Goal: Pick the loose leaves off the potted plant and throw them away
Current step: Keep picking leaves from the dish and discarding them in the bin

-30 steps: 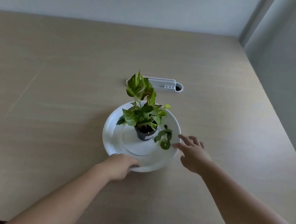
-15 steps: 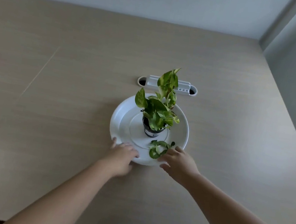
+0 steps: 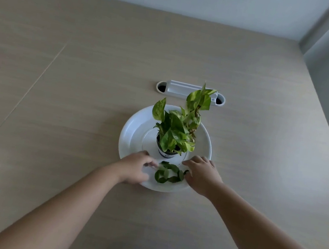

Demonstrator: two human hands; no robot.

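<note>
The loose leaves (image 3: pixel 169 173) lie in a dark green curl on the near part of the white plate (image 3: pixel 134 132), just in front of the pot (image 3: pixel 166 152) and apart from the living plant (image 3: pixel 178 126), which stands upright in the pot at the plate's middle. They sit lower and darker than the bright foliage, so they are easy to tell from what should stay.

The left hand (image 3: pixel 134 168) rests over the plate's near-left rim, its fingers (image 3: pixel 151 163) curled loosely with the tips meeting the left end of the leaf curl; whether they have pinched a leaf yet cannot be told, as that spot is blurred. The right hand (image 3: pixel 203 174) comes in from the other side, palm down, fingers (image 3: pixel 193 161) half spread and unclosed, the thumb side touching the right end of the curl and holding nothing that shows. The two hands bracket the leaves, probably to gather them into one bunch rather than lift them singly, and the plate serves to keep the debris off the surface (image 3: pixel 75 110).

Beyond the plate a white cable port (image 3: pixel 177 90) is set into the surface, partly hidden by the tallest leaf. No bin is in view, so the throwing away will likely need a reach or turn outside the frame.
</note>
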